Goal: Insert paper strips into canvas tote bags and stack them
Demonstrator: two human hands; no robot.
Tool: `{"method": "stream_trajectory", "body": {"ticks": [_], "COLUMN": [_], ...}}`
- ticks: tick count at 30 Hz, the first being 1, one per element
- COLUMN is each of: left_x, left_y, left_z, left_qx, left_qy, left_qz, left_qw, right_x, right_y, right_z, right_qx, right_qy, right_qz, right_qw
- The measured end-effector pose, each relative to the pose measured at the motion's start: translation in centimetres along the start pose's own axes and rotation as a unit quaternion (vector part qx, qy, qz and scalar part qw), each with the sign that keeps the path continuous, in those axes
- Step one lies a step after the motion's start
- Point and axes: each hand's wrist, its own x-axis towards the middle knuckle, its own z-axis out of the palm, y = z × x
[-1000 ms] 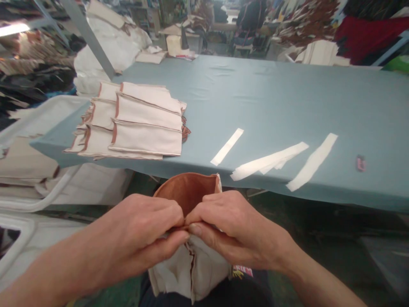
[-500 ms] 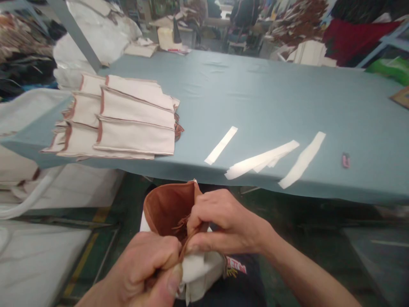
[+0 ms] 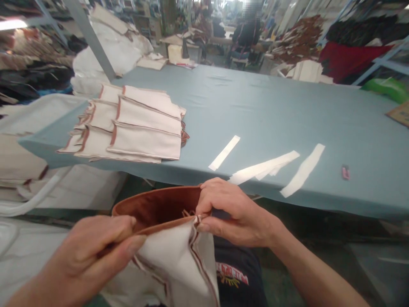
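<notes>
A cream fabric bag (image 3: 172,251) with a brown lining and brown seam edges hangs in front of me, below the table's near edge. My left hand (image 3: 99,251) pinches its rim at the left, thumb outside and fingers over the brown edge. At the right corner of the rim, my right hand (image 3: 223,209) is closed on the fabric near a seam. Between the hands the opening is stretched into a long oval, and some loose brown strands show inside. The lower part of the bag runs out of view.
On the blue-covered table (image 3: 271,111) lies a stack of cream pieces with brown edging (image 3: 143,132). White strips (image 3: 265,166) lie near the front edge, and a small pink object (image 3: 345,172) is at the right. A person (image 3: 246,34) sits far back.
My left hand has moved left along the rim, and the bag's mouth is pulled wider. Its cream outside now faces me more. The view has tilted up a little.
</notes>
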Motion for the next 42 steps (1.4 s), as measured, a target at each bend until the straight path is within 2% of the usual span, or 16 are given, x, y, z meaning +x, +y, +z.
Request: {"method": "stream_trajectory", "body": {"ticks": [2,5,11,15,20,26,29,32,38,40,42], "left_x": [0.5,1.7,4.0,5.5,6.9,7.5,7.8,8.0,7.7,7.6,7.5], "left_y": [-1.3,-2.2,0.6,1.8,2.1,1.9,2.0,2.5,3.5,3.7,3.9], "left_z": [-0.4,-0.2,0.0,0.2,1.3,1.6,1.5,1.4,2.4,2.8,3.0], "left_qx": [-0.005,-0.073,-0.132,-0.142,-0.113,-0.116,-0.083,-0.070,-0.133,-0.144,-0.157], "left_qy": [-0.018,-0.063,-0.082,-0.075,-0.055,-0.082,-0.087,-0.083,-0.080,-0.073,-0.072], "left_qz": [-0.019,-0.003,0.002,0.017,0.054,0.083,0.094,0.070,-0.061,-0.076,-0.081], "left_qw": [1.000,0.995,0.988,0.987,0.991,0.986,0.988,0.992,0.986,0.984,0.982], "right_x": [1.0,2.0,2.0,1.3,0.5,-0.1,-0.1,0.1,0.4,0.2,0.0], "right_y": [-0.9,-1.4,-0.4,-0.1,0.2,-0.4,-0.6,-0.9,-1.2,-1.1,-0.9], "right_z": [-0.1,0.1,0.7,0.5,0.2,0.2,0.4,0.7,0.9,0.8,0.8], "right_qx": [0.020,0.032,0.081,0.094,0.030,-0.016,-0.056,-0.111,-0.202,-0.204,-0.162], "right_qy": [-0.016,-0.045,-0.036,-0.032,-0.028,-0.025,-0.014,0.006,0.039,0.044,0.047], "right_qz": [0.001,-0.001,0.007,0.040,0.064,0.101,0.112,0.106,0.062,0.061,0.079], "right_qw": [1.000,0.998,0.996,0.994,0.997,0.994,0.992,0.988,0.977,0.976,0.983]}}
